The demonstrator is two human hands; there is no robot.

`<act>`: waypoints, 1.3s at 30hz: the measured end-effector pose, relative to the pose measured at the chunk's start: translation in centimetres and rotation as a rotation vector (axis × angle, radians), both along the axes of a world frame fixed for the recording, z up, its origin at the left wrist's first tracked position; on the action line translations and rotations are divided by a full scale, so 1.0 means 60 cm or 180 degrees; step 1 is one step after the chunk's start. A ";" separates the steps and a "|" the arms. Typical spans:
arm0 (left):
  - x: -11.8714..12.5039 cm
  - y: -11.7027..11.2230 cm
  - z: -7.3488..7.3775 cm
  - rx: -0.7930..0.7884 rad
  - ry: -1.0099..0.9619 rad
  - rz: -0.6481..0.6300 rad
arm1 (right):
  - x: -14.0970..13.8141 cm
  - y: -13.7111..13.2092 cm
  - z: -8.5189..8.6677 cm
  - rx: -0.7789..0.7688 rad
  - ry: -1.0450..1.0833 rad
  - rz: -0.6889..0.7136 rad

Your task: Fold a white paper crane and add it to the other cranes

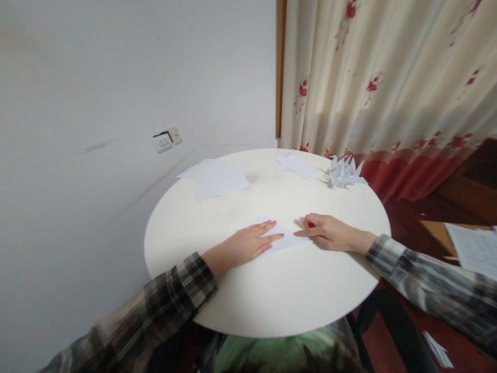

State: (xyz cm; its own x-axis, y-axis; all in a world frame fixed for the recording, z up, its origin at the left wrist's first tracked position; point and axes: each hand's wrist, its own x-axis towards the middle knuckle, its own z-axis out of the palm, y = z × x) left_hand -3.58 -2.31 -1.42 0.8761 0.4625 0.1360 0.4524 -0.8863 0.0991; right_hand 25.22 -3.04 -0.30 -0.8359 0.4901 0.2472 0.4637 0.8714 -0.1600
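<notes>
A sheet of white paper (286,242) lies on the near half of the round white table, with its right end narrowing toward a corner. Flat on its left part rests my left hand (248,243), fingers spread and holding the sheet down. My right hand (328,231) is at the right end of the paper. Its index finger stretches left and touches the sheet, while the other fingers curl back, with nothing visible gripped in them. The hands partly cover the paper, so I cannot tell its full shape.
Large white sheets (219,178) lie at the table's back left. Smaller papers (297,167) are at the back, beside a cluster of pointed folded-paper pieces (344,172). A wall with a socket (162,142) stands left, a curtain (388,93) behind. The table (279,305) has a rounded edge.
</notes>
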 end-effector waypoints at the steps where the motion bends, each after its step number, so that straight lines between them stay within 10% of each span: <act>1: -0.001 0.002 -0.002 -0.0010 -0.0017 -0.0004 | 0.002 -0.001 0.000 0.0036 -0.0020 0.0004; 25: -0.008 0.012 -0.021 -0.0122 0.0060 0.0112 | 0.040 -0.030 -0.004 0.0024 -0.0144 -0.0245; 39: 0.034 -0.020 -0.020 0.0199 -0.0051 0.1048 | -0.141 -0.047 -0.032 -0.0173 0.0401 -0.0876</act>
